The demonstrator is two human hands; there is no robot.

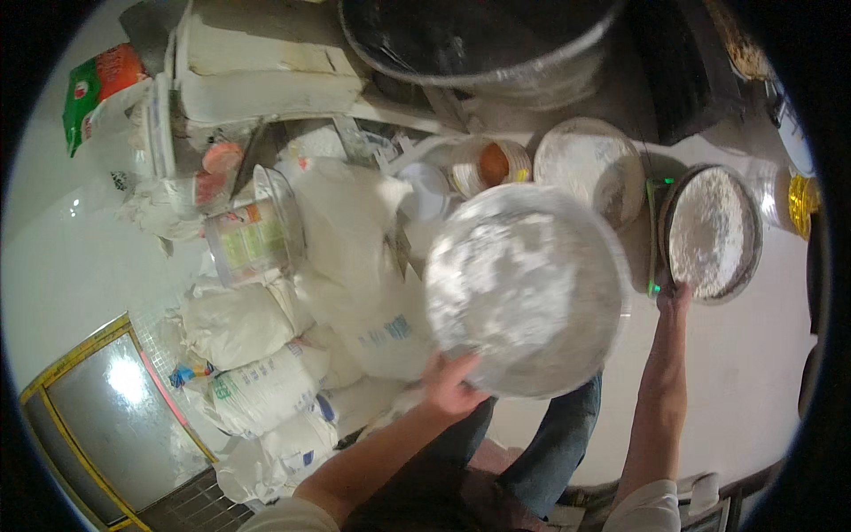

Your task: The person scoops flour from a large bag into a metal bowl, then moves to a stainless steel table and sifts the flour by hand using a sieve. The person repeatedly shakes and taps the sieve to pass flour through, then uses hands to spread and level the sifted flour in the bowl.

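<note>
My left hand (pixel 455 386) grips the near rim of a large round metal bowl (pixel 602 319), its thumb over the edge. White powder (pixel 505 286) covers part of the bowl's inside, and the bowl is blurred. Farther right, my right hand (pixel 677 298) holds the lower edge of a smaller round pan or sieve (pixel 753 266), which has white powder in it. Its fingers are partly hidden behind the rim. A round container dusted with white (pixel 588 159) lies beyond the bowl, and part of it is hidden by the bowl.
White sacks (pixel 266 386) are piled at the left, beside an open large white bag (pixel 352 266). A clear plastic tub (pixel 246 239) stands near them. At the top is a large dark vessel (pixel 479 40); a jar (pixel 492 166) stands below it. A yellow-edged frame (pixel 83 356) is at the lower left.
</note>
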